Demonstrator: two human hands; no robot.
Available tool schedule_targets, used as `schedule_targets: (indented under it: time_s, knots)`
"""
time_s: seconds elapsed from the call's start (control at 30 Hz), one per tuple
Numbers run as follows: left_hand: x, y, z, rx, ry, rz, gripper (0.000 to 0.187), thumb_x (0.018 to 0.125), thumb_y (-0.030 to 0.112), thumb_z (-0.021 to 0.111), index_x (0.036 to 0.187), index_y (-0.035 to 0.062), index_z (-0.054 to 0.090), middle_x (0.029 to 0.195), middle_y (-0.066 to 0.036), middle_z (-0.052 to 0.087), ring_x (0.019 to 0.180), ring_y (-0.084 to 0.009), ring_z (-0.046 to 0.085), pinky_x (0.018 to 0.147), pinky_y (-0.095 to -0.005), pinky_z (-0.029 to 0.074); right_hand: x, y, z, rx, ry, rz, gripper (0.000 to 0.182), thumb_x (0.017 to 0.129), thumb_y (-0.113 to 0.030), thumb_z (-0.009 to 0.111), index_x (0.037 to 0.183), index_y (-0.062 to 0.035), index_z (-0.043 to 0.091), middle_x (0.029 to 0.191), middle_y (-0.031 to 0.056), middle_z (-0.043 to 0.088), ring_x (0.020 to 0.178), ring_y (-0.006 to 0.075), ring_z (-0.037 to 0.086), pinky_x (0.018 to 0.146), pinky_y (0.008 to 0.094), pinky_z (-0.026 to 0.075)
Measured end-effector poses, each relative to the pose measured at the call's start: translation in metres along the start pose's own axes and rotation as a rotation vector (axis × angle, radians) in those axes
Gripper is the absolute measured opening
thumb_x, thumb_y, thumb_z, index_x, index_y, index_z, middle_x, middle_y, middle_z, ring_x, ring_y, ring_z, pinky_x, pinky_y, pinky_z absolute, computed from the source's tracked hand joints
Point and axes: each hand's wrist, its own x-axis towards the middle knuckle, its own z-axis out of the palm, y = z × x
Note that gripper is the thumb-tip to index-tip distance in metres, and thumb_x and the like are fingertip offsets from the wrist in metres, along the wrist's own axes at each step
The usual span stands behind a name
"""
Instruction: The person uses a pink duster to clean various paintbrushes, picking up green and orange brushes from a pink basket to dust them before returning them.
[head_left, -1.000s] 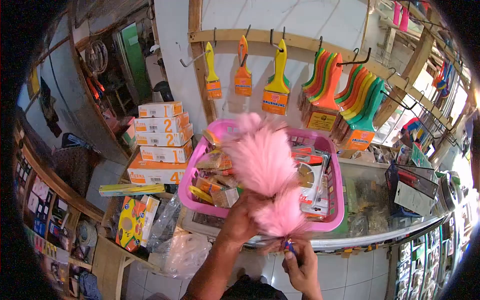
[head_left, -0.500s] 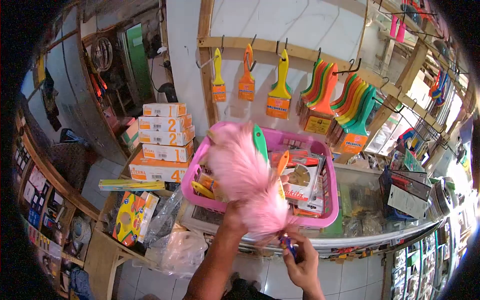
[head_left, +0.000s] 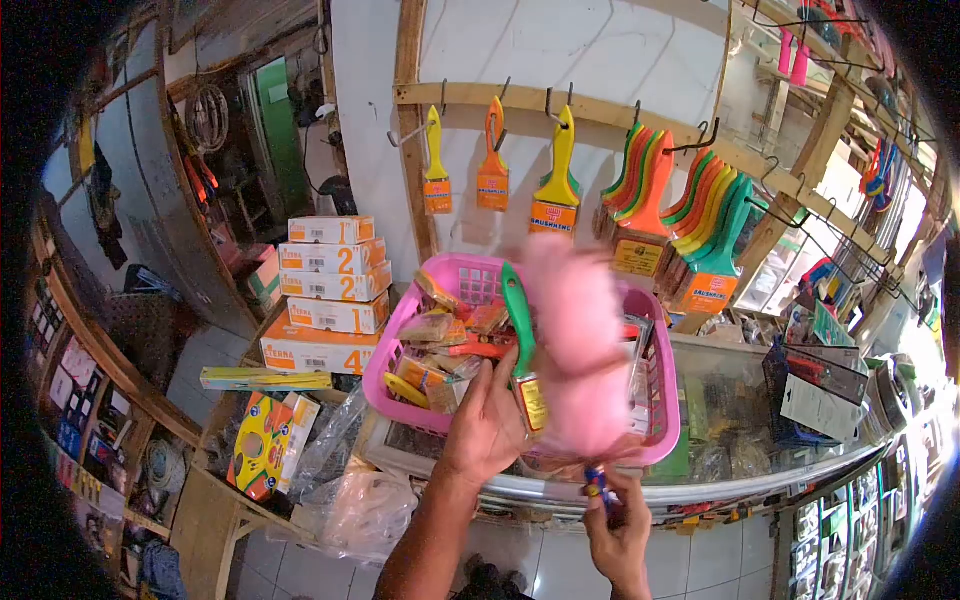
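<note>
My right hand [head_left: 618,525] is closed around the short dark handle of a fluffy pink feather duster [head_left: 580,340]. The duster stands upright and blurred in front of the pink plastic basket [head_left: 655,440]. To its left is my left hand [head_left: 485,425], palm turned up, with a green-handled paintbrush [head_left: 519,320] held against the fingers; part of this grip is hidden. The basket holds packaged items, among them a yellow-handled brush [head_left: 406,391]. The duster covers much of the basket's right half.
Orange-and-white boxes [head_left: 330,313] are stacked at the left. Paintbrushes [head_left: 555,180] hang from hooks on a wooden rail behind the basket. A glass counter [head_left: 720,470] supports the basket. A dark wire basket [head_left: 810,390] stands at the right, and plastic bags [head_left: 360,510] lie at the left.
The duster has swung right and more upright, uncovering the basket's left side and my left palm. My right hand has shifted slightly right. An orange handle seen earlier is now hidden.
</note>
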Motion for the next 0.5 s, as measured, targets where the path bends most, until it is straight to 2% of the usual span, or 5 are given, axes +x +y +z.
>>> schedule_targets:
  time_s: [0.13, 0.23, 0.3, 0.33, 0.5]
  knots:
    - [0.007, 0.005, -0.026, -0.231, -0.325, -0.121, 0.060, 0.102, 0.047, 0.043, 0.145, 0.0064, 0.041, 0.136, -0.010, 0.056, 0.119, -0.0236, 0.057, 0.105, -0.0449, 0.044, 0.001, -0.002, -0.001, -0.080, -0.073, -0.085, 0.030, 0.094, -0.008, 0.063, 0.120, 0.0046, 0.055, 0.101, 0.0124, 0.067, 0.085, 0.0116, 0.063, 0.069, 0.0251, 0.051]
    - [0.002, -0.005, -0.011, 0.311, 0.056, 0.132, 0.058, 0.103, 0.047, 0.041, 0.141, 0.0032, 0.046, 0.132, -0.012, 0.058, 0.119, -0.0227, 0.057, 0.107, -0.0423, 0.042, 0.002, 0.000, 0.000, -0.032, 0.011, -0.106, 0.032, 0.095, -0.009, 0.062, 0.123, 0.0055, 0.055, 0.098, 0.0106, 0.068, 0.078, 0.0111, 0.062, 0.066, 0.0243, 0.051]
    - [0.002, 0.001, 0.002, -0.044, 0.020, 0.001, 0.058, 0.103, 0.046, 0.040, 0.140, 0.0018, 0.045, 0.130, -0.012, 0.059, 0.118, -0.0225, 0.058, 0.108, -0.0423, 0.041, 0.000, 0.001, 0.000, -0.041, -0.025, -0.058, 0.034, 0.094, -0.008, 0.062, 0.125, 0.0053, 0.055, 0.097, 0.0102, 0.069, 0.075, 0.0112, 0.062, 0.065, 0.0245, 0.051]
    - [0.004, 0.001, -0.020, 0.111, 0.200, 0.047, 0.057, 0.104, 0.045, 0.040, 0.141, 0.0019, 0.045, 0.129, -0.013, 0.059, 0.119, -0.0228, 0.057, 0.108, -0.0434, 0.040, 0.000, 0.000, -0.001, -0.098, -0.057, -0.090, 0.034, 0.094, -0.009, 0.062, 0.125, 0.0050, 0.054, 0.097, 0.0100, 0.069, 0.074, 0.0107, 0.062, 0.064, 0.0245, 0.051]
    - [0.010, -0.002, -0.021, 0.056, 0.200, 0.067, 0.066, 0.099, 0.053, 0.044, 0.143, 0.0031, 0.044, 0.133, -0.014, 0.058, 0.121, -0.0277, 0.056, 0.104, -0.0463, 0.043, 0.001, 0.008, 0.000, -0.100, -0.029, -0.136, 0.034, 0.094, -0.008, 0.062, 0.125, 0.0038, 0.054, 0.097, 0.0085, 0.069, 0.071, 0.0078, 0.058, 0.061, 0.0230, 0.048]
